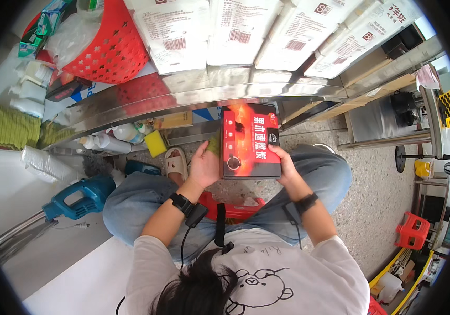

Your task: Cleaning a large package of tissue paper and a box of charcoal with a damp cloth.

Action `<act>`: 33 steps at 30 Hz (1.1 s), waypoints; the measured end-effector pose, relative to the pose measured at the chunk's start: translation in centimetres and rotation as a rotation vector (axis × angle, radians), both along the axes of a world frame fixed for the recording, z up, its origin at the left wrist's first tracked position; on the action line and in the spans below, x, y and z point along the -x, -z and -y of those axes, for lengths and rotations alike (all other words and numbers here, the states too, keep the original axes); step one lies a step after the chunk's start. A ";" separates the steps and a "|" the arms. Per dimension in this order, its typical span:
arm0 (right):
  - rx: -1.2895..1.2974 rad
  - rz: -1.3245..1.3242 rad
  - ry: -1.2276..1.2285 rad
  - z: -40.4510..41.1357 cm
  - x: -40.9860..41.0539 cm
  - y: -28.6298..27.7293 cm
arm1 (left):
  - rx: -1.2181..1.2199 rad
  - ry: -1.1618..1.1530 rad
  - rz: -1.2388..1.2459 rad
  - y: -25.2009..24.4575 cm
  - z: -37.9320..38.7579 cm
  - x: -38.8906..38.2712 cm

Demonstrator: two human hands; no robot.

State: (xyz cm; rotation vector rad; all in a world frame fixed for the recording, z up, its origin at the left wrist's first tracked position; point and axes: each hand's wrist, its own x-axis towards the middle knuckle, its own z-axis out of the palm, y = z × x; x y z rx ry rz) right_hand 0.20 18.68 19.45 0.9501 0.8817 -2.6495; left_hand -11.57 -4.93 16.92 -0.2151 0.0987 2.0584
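Observation:
A black and red printed cardboard box [250,141] is held upright-facing between my two hands, above the gap between my knees. My left hand [205,163] is spread along the box's left side, its thumb pointing up and its fingers partly hidden behind the box. My right hand [284,163] grips the lower right edge, with the thumb on the front face and the other fingers out of sight underneath. Just beyond the box runs the shiny metal edge of a shelf [209,96]. A yellow sponge [155,143] lies to the left of the box, on the lower level.
White wrapped paper packs [237,31] and a red perforated basket [107,47] stand on the shelf. Bottles [112,142] sit below. At left are a green cloth [12,126] and a teal blower-like power tool [79,197]. A red stool [413,231] stands right.

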 end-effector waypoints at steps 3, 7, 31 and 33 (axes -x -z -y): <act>-0.073 -0.026 -0.037 0.1 -0.2 0.2 | 0.046 -0.004 0.056 0.8 0.2 1.0; -0.230 -0.074 -0.112 0.9 -0.3 -0.3 | 0.192 0.014 -0.001 -1.1 0.6 1.9; -0.298 -0.196 -0.481 1.8 -0.7 -2.3 | 0.692 0.162 -0.420 -1.7 5.6 6.2; -0.271 -0.197 -0.531 2.0 -0.7 -2.1 | 0.930 0.629 -1.140 -2.7 6.5 6.3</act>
